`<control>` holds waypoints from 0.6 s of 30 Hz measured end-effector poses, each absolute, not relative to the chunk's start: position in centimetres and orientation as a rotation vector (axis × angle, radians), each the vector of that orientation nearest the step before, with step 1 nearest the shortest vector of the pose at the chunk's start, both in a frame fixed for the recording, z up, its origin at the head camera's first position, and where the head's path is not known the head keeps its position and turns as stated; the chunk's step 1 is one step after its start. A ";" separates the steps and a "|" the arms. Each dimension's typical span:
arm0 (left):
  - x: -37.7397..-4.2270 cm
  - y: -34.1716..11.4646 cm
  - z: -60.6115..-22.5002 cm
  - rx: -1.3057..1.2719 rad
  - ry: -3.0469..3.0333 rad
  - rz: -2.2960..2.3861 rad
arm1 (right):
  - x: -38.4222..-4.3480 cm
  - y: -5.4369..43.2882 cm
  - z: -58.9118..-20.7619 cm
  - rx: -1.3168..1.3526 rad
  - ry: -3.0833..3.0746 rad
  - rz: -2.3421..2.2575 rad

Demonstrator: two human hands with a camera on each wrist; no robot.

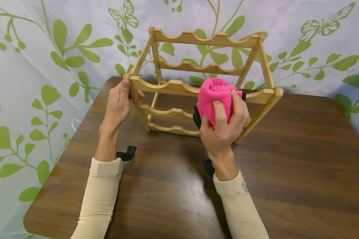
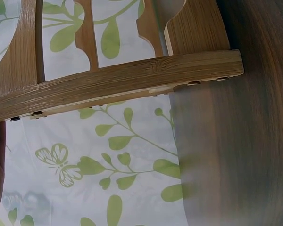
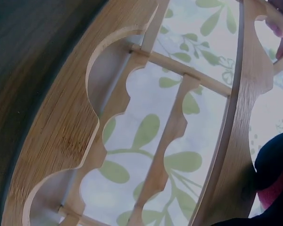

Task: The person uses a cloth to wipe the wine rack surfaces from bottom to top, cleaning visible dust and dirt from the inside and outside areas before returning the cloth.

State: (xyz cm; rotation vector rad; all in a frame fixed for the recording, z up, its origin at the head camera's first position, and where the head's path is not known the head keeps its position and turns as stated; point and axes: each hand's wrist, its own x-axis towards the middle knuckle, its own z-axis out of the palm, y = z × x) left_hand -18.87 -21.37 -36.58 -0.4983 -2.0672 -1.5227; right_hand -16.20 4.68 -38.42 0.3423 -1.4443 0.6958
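Note:
A light wooden wine rack [image 1: 175, 87] with scalloped rails stands toward the back of the table. My left hand [image 1: 116, 103] grips its near left upright at the top corner, thumb on the near side. In my right hand [image 1: 224, 131] is a bunched pink plush cloth [image 1: 216, 94] with black edging, pinched between fingers and thumb. The cloth overlaps the upper front rail right of its middle. From the left wrist, the rack's upright [image 2: 146, 73] crosses the view, with part of the hand at the left edge. The right wrist view shows the scalloped rails [image 3: 61, 141] close up.
The dark wood-grain table [image 1: 302, 159] extends to both sides and toward me. Behind it hangs a pale curtain [image 1: 92, 20] printed with green leaves and butterflies. Black curved pieces [image 1: 127, 153] stick out beside both wrists. A thin white cord [image 1: 74, 124] shows past the table's left edge.

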 end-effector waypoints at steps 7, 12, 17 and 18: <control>-18.9 -21.7 -36.5 -0.503 -2.068 -1.522 | -16.5 5.2 -38.0 0.363 -1.449 0.720; -18.9 -21.8 -36.6 -0.503 -2.076 -1.515 | -16.7 5.8 -38.0 0.369 -1.435 0.726; -19.0 -21.6 -36.6 -0.512 -2.072 -1.528 | -16.8 6.4 -37.9 0.334 -1.400 0.726; -19.0 -21.5 -36.6 -0.511 -2.072 -1.532 | -16.8 6.5 -37.9 0.329 -1.394 0.728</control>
